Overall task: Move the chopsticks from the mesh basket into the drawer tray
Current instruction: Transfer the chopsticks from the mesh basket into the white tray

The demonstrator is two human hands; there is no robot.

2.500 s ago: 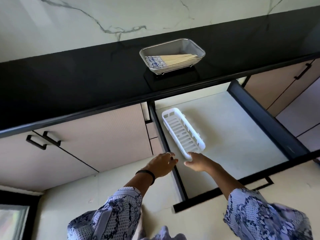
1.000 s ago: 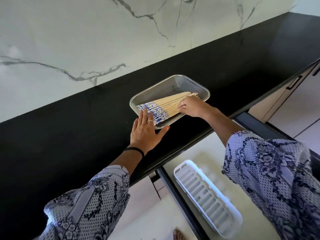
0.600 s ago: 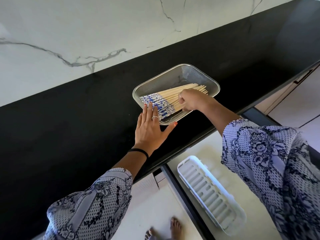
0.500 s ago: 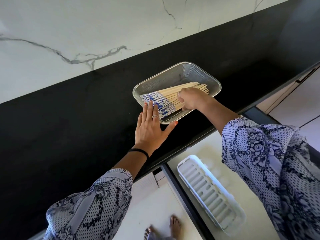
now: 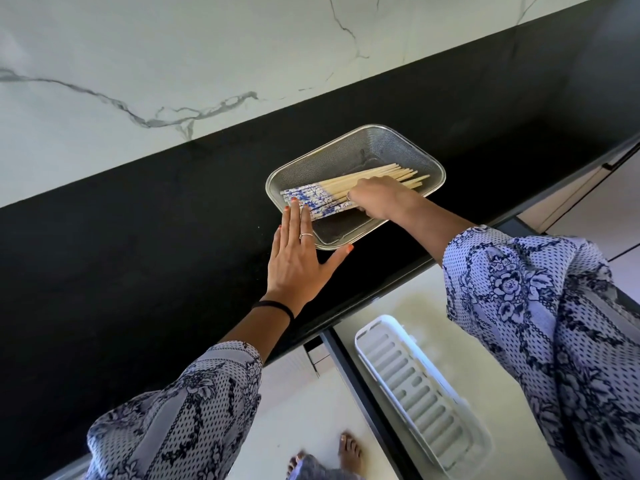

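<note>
Off the mesh basket (image 5: 398, 147) floor now: chopsticks (image 5: 349, 188)

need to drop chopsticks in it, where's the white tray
Head view, lower right: the tray lies in the open drawer, below the counter.

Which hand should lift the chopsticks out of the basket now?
Probably the right hand: its fingers already curl over the chopsticks in the mesh basket. The left hand lies flat, fingertips at the basket's corner, seemingly steadying it.
</note>
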